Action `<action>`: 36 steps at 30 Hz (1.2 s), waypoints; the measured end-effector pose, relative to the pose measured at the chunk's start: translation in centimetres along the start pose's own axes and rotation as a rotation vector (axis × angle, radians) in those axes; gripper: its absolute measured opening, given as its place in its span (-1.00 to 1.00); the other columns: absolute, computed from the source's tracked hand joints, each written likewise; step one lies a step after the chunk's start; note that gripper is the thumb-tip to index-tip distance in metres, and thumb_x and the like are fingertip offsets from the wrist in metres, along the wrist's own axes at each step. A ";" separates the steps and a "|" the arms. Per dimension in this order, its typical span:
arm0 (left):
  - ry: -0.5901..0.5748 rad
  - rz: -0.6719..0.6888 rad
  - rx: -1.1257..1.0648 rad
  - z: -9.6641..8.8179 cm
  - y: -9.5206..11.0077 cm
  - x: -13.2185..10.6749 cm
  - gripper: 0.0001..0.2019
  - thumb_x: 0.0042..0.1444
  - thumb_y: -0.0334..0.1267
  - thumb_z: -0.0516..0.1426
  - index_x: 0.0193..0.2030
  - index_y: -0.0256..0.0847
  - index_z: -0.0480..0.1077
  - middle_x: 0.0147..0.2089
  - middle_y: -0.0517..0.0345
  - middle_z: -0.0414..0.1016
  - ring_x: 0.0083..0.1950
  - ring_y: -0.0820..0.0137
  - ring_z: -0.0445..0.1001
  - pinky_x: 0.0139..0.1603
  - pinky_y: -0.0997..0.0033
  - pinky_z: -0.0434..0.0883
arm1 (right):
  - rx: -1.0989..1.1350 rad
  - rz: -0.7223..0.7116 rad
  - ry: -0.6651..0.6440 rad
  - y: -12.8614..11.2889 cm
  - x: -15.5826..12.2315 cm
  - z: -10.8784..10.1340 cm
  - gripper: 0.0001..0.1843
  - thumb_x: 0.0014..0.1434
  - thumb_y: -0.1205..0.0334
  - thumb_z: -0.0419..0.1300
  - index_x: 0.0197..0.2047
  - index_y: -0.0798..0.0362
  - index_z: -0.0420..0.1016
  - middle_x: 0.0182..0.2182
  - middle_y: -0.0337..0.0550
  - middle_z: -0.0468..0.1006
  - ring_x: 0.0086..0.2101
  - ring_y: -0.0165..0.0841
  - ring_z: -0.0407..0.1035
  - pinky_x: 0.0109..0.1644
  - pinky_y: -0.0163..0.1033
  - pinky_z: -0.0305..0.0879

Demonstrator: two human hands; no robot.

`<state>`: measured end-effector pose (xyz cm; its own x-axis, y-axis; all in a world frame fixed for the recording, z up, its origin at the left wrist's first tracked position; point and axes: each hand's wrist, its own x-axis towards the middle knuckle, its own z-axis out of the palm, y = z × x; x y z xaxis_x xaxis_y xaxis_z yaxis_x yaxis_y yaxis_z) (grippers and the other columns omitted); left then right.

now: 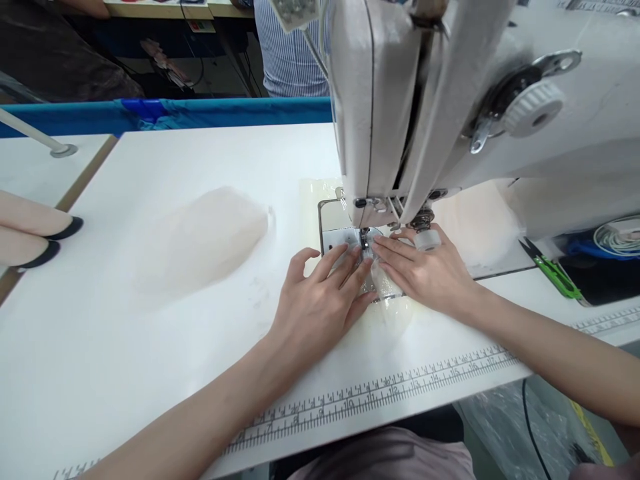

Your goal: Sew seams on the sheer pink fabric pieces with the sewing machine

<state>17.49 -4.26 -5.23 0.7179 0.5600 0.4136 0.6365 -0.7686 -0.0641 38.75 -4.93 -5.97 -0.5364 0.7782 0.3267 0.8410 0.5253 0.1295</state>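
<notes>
My left hand [320,297] lies palm down just left of the sewing machine's needle area, fingers stretched toward the presser foot [365,241]. From the right, my right hand [425,270] rests flat, its fingertips close beside the foot. Between and under the fingers is a thin, see-through piece of fabric [390,287], pressed against the machine bed; its outline is hard to make out. The white sewing machine [373,100] stands over both hands. A sheer beige fabric piece [215,240] lies flat on the white table to the left.
Another pale sheer piece [475,220] lies behind my right hand. Green thread snips [557,273] lie at the right, near a coil of pale cord [620,237]. A printed ruler [370,397] runs along the table's front edge. Two beige, black-tipped objects [30,230] are far left. People sit beyond the table.
</notes>
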 end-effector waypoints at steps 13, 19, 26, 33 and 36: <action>0.024 0.011 -0.011 -1.5 0.2 -0.1 -0.75 0.27 -0.23 0.10 0.04 -0.18 0.42 0.03 0.06 0.56 0.02 0.19 0.48 -0.02 0.11 0.26 | 0.058 -0.021 0.068 0.5 -0.2 -1.2 -0.68 0.37 0.24 -0.04 -0.06 0.03 0.54 -0.14 -0.15 0.62 -0.15 -0.25 0.40 0.02 -0.03 0.13; -0.291 0.114 -0.141 -4.4 1.5 -0.7 -0.80 0.02 -0.16 0.28 -0.30 -0.20 0.41 -0.25 0.13 0.50 -0.52 0.42 0.33 -0.50 0.35 0.24 | 0.542 -0.073 -0.290 0.7 -0.7 -4.1 -0.85 0.20 0.08 0.23 -0.26 -0.03 0.54 -0.17 -0.27 0.55 -0.36 -0.41 0.41 -0.40 -0.27 0.17; -0.354 -0.141 -0.293 -5.2 1.8 -0.9 -0.79 0.31 -0.37 -0.12 -0.27 -0.17 0.30 -0.52 0.28 0.35 -0.71 0.52 0.16 -0.70 0.48 0.02 | 0.759 0.092 -0.365 0.8 -0.7 -5.0 -0.84 0.31 0.27 0.08 -0.29 -0.01 0.44 -0.43 -0.32 0.51 -0.44 -0.44 0.36 -0.42 -0.31 0.12; -0.404 -0.166 -0.373 -4.2 -0.1 1.7 -0.73 0.22 -0.29 0.04 0.06 -0.22 0.30 -0.35 0.15 0.51 -0.44 0.38 0.49 -0.55 0.49 0.28 | 0.715 0.096 -0.250 0.2 -0.8 -4.3 -0.81 0.21 0.16 0.23 -0.13 0.04 0.51 -0.30 -0.21 0.54 -0.36 -0.39 0.40 -0.38 -0.29 0.22; -0.497 -0.207 -0.440 -3.5 -1.1 3.3 -0.64 0.20 -0.30 0.06 0.14 -0.20 0.34 -0.46 0.23 0.50 -0.49 0.39 0.49 -0.53 0.48 0.31 | 0.655 0.098 -0.029 -0.1 -0.8 -3.2 -0.79 0.31 0.28 0.09 -0.18 0.05 0.57 -0.34 -0.19 0.52 -0.41 -0.43 0.37 -0.42 -0.31 0.19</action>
<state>18.22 -2.62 -0.64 0.7050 0.7029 -0.0942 0.6760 -0.6260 0.3886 39.32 -6.66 -3.28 -0.4689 0.8371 0.2819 0.6739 0.5454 -0.4984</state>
